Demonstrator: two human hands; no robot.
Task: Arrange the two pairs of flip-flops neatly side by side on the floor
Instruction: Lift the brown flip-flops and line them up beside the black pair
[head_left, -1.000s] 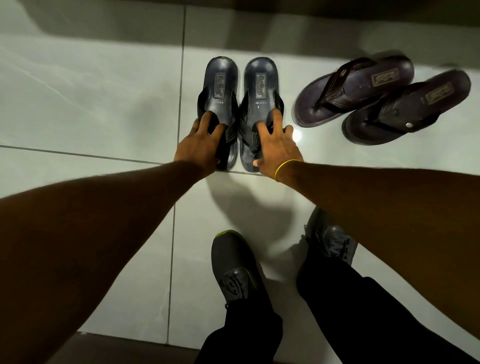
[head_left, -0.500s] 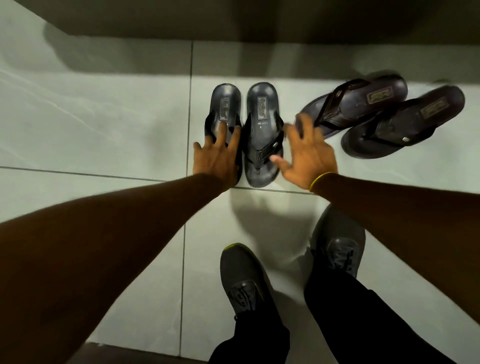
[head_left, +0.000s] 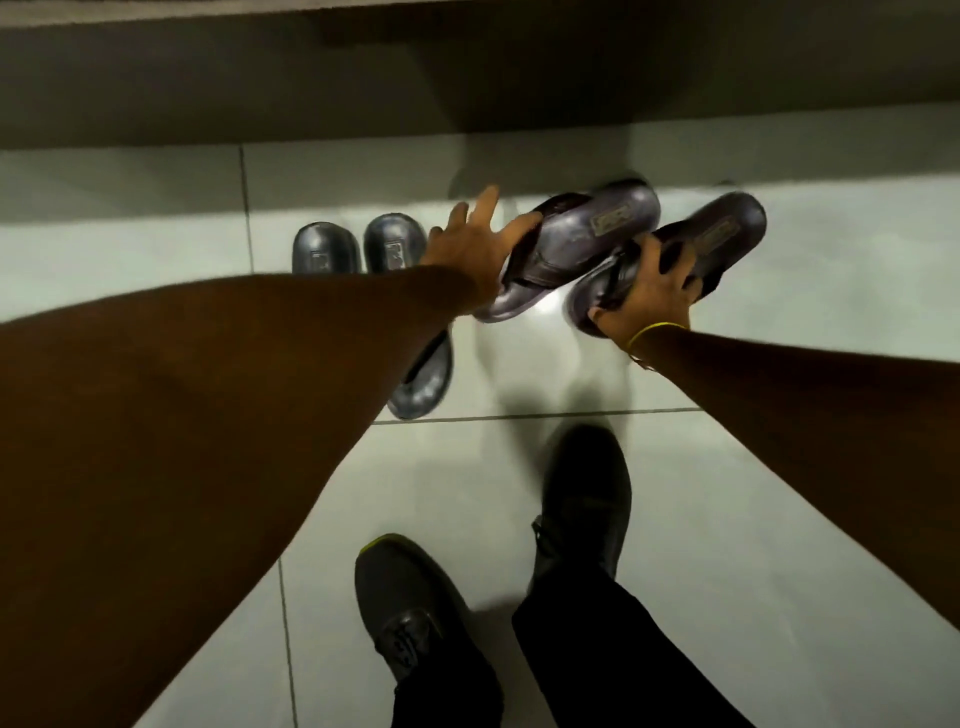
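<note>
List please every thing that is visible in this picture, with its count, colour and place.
glossy black flip-flops: two, black, side by side at left-centre, partly hidden behind the left forearm.
dark brown leather flip-flops: two, brown, angled at right-centre, one under each hand.
pale tiled floor: one, pale grey-green, under everything.
dark ledge: one, grey-brown, along the top.
grey lace-up shoes: two, dark grey, on the person's feet, bottom centre.
thin yellow wristband: one, yellow, right wrist.
left hand: on the nearer brown flip-flop.
right hand: gripping the farther brown flip-flop.
</note>
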